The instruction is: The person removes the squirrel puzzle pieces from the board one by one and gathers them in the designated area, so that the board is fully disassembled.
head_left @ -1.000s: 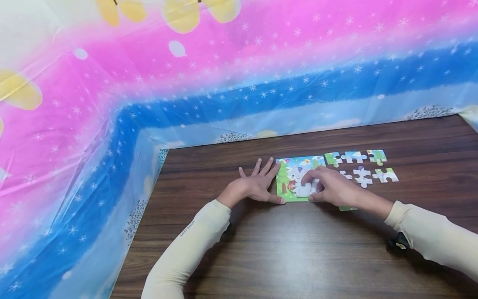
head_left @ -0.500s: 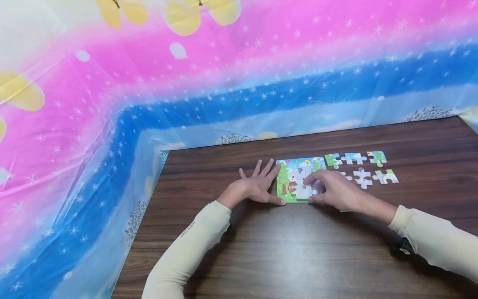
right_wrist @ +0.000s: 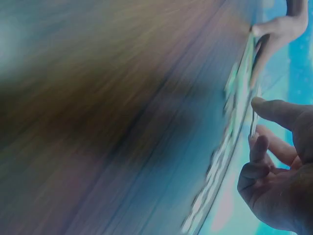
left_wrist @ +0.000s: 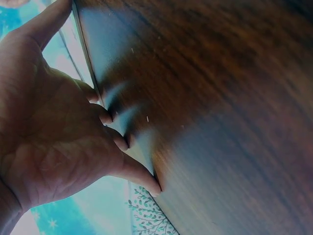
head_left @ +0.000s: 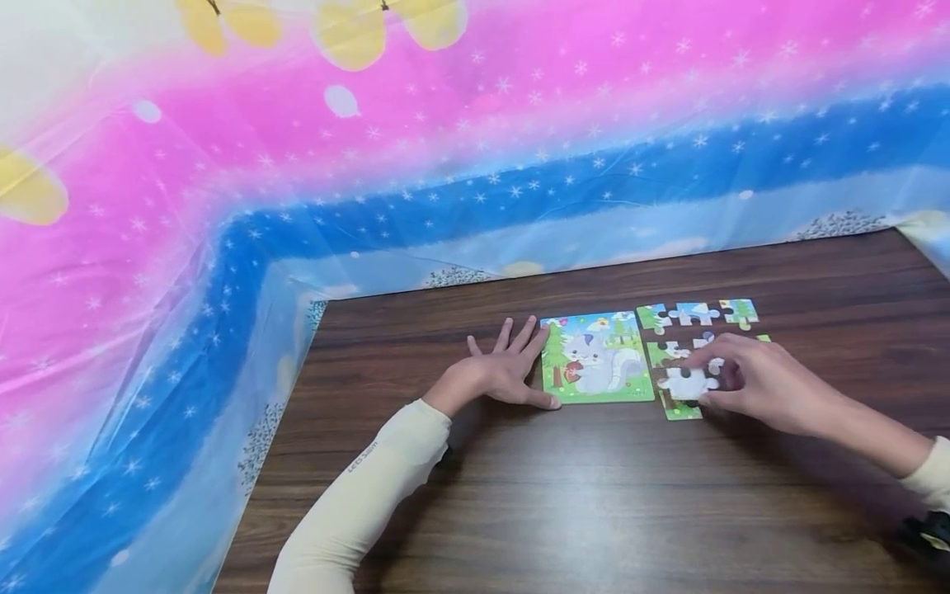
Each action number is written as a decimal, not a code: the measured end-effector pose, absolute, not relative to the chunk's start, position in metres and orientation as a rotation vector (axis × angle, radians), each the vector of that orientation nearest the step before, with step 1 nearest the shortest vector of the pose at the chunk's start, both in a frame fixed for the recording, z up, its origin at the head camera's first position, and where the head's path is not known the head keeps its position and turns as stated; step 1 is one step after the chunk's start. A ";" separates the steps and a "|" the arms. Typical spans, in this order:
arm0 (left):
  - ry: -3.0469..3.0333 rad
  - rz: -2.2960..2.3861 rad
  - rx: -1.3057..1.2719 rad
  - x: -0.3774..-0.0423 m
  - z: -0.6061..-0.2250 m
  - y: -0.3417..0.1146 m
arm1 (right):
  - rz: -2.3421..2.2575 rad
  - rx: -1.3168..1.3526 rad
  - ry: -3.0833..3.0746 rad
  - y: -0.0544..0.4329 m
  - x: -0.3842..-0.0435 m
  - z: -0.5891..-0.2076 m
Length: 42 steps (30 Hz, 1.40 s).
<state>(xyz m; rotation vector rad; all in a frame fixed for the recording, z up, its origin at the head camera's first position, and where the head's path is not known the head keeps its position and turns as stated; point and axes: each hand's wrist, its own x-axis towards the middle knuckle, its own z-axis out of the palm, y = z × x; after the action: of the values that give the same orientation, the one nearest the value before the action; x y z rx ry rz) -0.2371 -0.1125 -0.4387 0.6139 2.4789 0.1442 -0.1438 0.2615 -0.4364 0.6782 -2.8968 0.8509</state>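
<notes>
My right hand [head_left: 779, 384] pinches a white jigsaw piece [head_left: 684, 385] between thumb and fingers, held over the loose pieces to the right of the picture board. The right wrist view shows the piece [right_wrist: 254, 122] edge-on at the fingertips of the right hand [right_wrist: 283, 166]. The square board [head_left: 594, 355], printed with a grey-white squirrel among green trees, lies flat on the table. Along its left edge my left hand [head_left: 493, 375] rests with fingers spread, thumb at the near corner. In the left wrist view the left hand [left_wrist: 58, 132] appears palm-side, fingertips at the wooden surface.
Several loose jigsaw pieces [head_left: 695, 313] lie in rows right of the board, some hidden behind the right hand. A green piece [head_left: 683, 410] sits nearest the front. The brown wooden table [head_left: 579, 495] ends at a pink and blue cloth [head_left: 475, 198] behind.
My right hand has lifted the white jigsaw piece off the board and carried it right, uncovering the whole squirrel picture. The left hand stays in place at the board's edge.
</notes>
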 end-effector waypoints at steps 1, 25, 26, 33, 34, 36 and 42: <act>2.478 0.145 0.611 -0.237 -0.439 -0.113 | 0.831 0.685 -2.890 0.269 -0.142 -0.438; 2.448 0.111 0.595 -0.250 -0.456 -0.112 | 0.489 0.667 -3.062 0.301 -0.140 -0.449; 2.449 0.114 0.597 -0.249 -0.454 -0.112 | 0.497 0.666 -3.053 0.297 -0.142 -0.446; 2.475 0.107 0.584 -0.248 -0.451 -0.112 | 0.666 0.753 -2.988 0.244 -0.154 -0.440; 2.470 0.111 0.582 -0.248 -0.453 -0.112 | 0.685 0.768 -2.986 0.235 -0.155 -0.441; 2.468 0.108 0.580 -0.246 -0.455 -0.113 | 0.699 0.793 -2.987 0.220 -0.155 -0.444; 2.479 0.116 0.591 -0.245 -0.455 -0.114 | 0.651 0.788 -2.993 0.189 -0.156 -0.444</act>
<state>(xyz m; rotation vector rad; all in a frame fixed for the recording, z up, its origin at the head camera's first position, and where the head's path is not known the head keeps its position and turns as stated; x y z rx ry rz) -0.2446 -0.1138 -0.4551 0.5913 2.4785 0.1158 -0.1557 0.1894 -0.4440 0.7876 -2.9927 0.6508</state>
